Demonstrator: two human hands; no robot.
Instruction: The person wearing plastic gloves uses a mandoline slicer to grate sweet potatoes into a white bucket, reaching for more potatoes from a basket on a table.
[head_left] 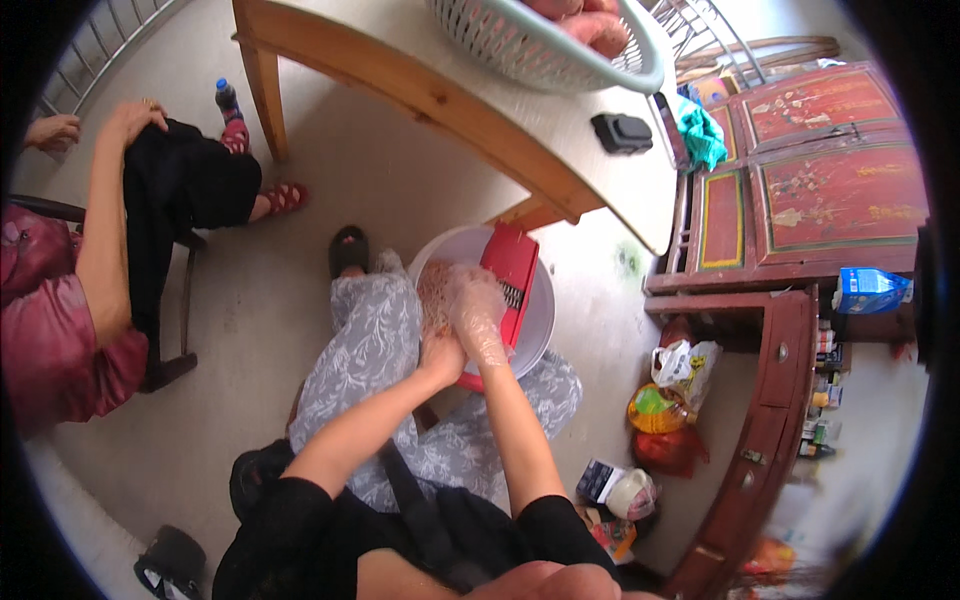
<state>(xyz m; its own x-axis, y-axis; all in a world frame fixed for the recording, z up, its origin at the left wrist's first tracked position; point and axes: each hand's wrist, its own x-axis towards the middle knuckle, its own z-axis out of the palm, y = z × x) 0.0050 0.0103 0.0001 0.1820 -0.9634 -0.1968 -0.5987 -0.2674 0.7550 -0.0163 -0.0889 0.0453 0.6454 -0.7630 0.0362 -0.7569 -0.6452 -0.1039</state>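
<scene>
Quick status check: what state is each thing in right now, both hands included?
Left hand: bare, gripping the near end of the grater.
Right hand: in a clear plastic glove, pressed down on the grater face.
Red grater: tilted, propped across the basin.
White basin: between the knees, pinkish shreds piled inside.
Pale green basket: on the table, holding reddish roots.
Black case: shut, flat on the table.

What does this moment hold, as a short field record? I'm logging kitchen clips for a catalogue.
setting: person seated, white basin between the knees
tool: red grater leaning in the basin
right hand: in a clear plastic glove, pressing on the grater
left hand: beside it, grip hidden
food: pinkish shreds in the basin
nearby: wooden table with a pale green basket; another person seated at left
</scene>
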